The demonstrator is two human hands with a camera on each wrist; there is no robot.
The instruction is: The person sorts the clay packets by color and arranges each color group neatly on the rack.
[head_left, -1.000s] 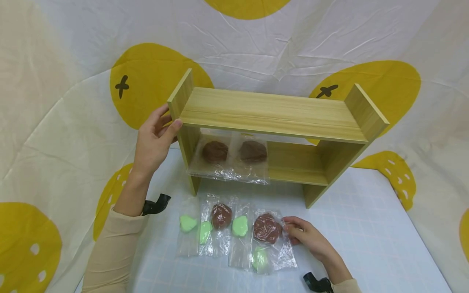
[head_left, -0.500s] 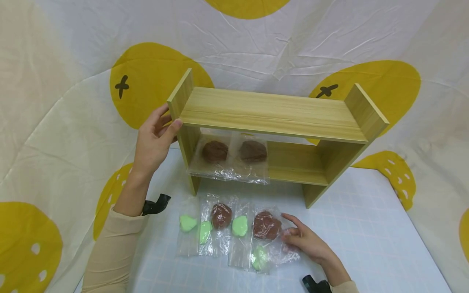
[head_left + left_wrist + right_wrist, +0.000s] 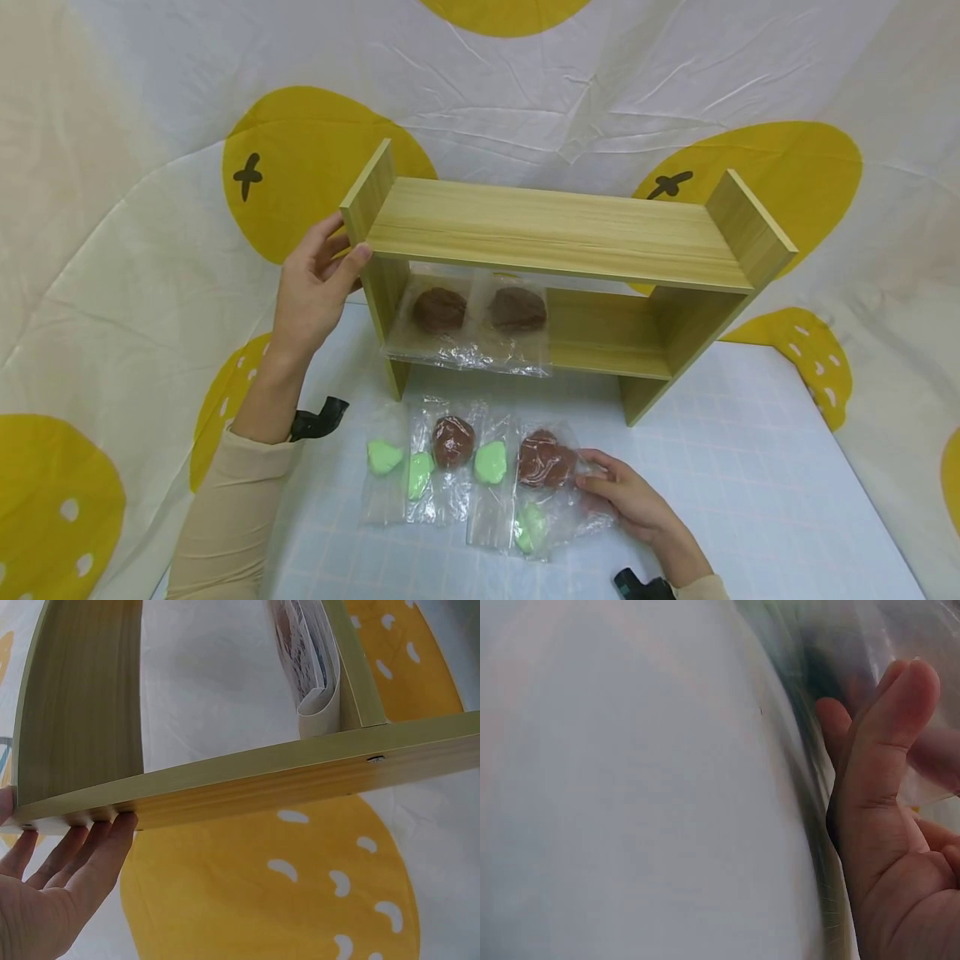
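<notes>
At the upper left end of the wooden shelf [image 3: 558,229], my left hand [image 3: 309,296] grips the side panel, thumb on its front edge. The left wrist view shows the fingers of that hand [image 3: 60,892] against the panel's outer face [image 3: 262,780]. My right hand [image 3: 637,504] holds the right edge of a clear bag [image 3: 566,504] with a brown lump [image 3: 546,460] inside; a green piece [image 3: 531,528] lies just below the lump. Clear plastic [image 3: 937,690] shows by the thumb and fingers of my right hand [image 3: 885,810] in the right wrist view.
Two clear bags with brown lumps [image 3: 440,311] [image 3: 517,309] sit on the shelf's lower board, overhanging its front. Left of the held bag lie another brown lump [image 3: 453,442] and green pieces [image 3: 385,457] [image 3: 420,476] [image 3: 491,462] in clear bags. Patterned cloth [image 3: 510,92] hangs behind.
My right hand has shifted slightly on the bag's right edge, and the bag's brown lump has moved a little up and left. My left hand keeps its grip.
</notes>
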